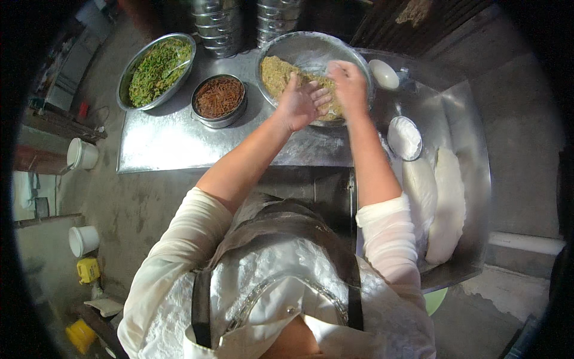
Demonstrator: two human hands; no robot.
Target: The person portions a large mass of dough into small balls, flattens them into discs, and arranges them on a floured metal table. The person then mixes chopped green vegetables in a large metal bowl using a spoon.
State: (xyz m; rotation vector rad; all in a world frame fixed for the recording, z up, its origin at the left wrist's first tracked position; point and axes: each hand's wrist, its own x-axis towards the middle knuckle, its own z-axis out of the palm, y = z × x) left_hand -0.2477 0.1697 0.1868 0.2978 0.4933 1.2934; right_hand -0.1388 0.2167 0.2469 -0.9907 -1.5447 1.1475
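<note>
Over a large metal basin (pixel 309 40) at the back of the steel table, both hands are raised. My left hand (pixel 302 101) is palm up with its fingers apart and nothing in it, above the basin's near rim. My right hand (pixel 347 83), blurred, is bent beside it on the right; whether its fingers hold anything cannot be told. A yellowish-brown crumbly mixture (pixel 280 74) fills the left and near parts of the basin, partly hidden by the hands. White powder shows on the basin's bare inner wall.
Left of the basin are a round metal tin of brown strips (pixel 219 96) and a metal bowl of chopped greens (pixel 157 74) with a utensil. Stacked metal steamers (pixel 217 29) stand behind. Rightward are a white bowl (pixel 384 75), a bowl of white powder (pixel 404 138) and two long pale dough pieces (pixel 446 206).
</note>
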